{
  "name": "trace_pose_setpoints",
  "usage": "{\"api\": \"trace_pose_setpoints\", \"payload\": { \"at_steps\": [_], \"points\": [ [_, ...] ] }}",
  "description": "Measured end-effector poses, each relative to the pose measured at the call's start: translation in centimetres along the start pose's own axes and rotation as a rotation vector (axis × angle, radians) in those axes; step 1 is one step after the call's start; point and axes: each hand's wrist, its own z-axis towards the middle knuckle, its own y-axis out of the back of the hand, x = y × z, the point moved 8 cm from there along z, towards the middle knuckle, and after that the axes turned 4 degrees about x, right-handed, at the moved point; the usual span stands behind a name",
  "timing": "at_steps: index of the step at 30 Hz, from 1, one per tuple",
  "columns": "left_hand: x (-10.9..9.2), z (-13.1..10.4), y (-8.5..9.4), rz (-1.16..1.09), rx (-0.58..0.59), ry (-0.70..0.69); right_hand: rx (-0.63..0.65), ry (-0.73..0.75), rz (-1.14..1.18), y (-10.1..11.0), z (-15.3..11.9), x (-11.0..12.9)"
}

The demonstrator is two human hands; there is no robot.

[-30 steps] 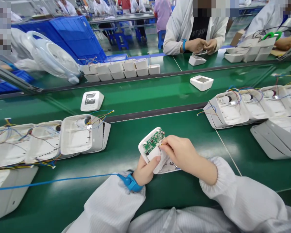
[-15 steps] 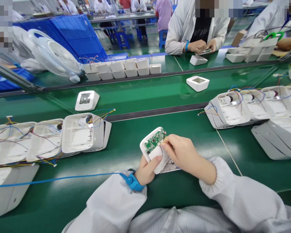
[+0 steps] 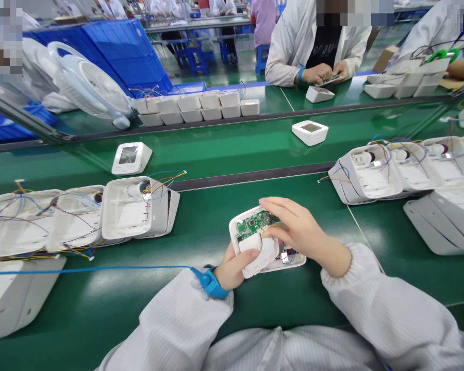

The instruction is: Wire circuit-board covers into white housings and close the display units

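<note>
My left hand (image 3: 232,267) grips a white plastic cover (image 3: 257,255) by its left side, thumb on top of it. Set in the cover's upper part is a green circuit board (image 3: 251,225), with a thin dark wire running from a small white connector. My right hand (image 3: 301,229) is closed over the right end of the cover. Its fingers stretch along the top edge and its thumb presses near the connector. Partly hidden under the cover is another white casing part (image 3: 296,261) with small wired components, resting on the green bench. A blue wrist strap (image 3: 212,285) circles my left wrist.
Wired white housings stand in rows at left (image 3: 127,214) and right (image 3: 375,172). Two closed white units with screens (image 3: 129,157) (image 3: 311,132) sit on the green belt (image 3: 216,147). A blue cord (image 3: 100,269) crosses the bench. Opposite, a co-worker (image 3: 294,46) handles a part.
My right fingers have gone from pinching at the connector to lying along the cover's top edge. The cover has turned slightly, showing more of the casing beneath. The screen units have shifted left.
</note>
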Motion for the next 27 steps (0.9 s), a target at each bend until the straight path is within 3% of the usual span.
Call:
{"api": "trace_pose_setpoints", "payload": {
  "at_steps": [12, 22, 25, 27],
  "points": [
    [-1.0, 0.1, -1.0, -0.044, 0.0, 0.015, -0.079, -0.014, -0.108, -0.1, -0.4, 0.3],
    [-1.3, 0.2, -2.1, -0.093, 0.108, 0.008, -0.109, -0.058, -0.03, 0.2, -0.4, 0.1],
    [-1.2, 0.3, -1.8, -0.057, 0.117, 0.026, -0.076, -0.131, 0.11, 0.0, -0.4, -1.0],
    [-1.5, 0.6, -1.3, 0.007, 0.114, 0.013, -0.022, -0.265, 0.231, -0.5, -0.5, -2.4]
  ]
}}
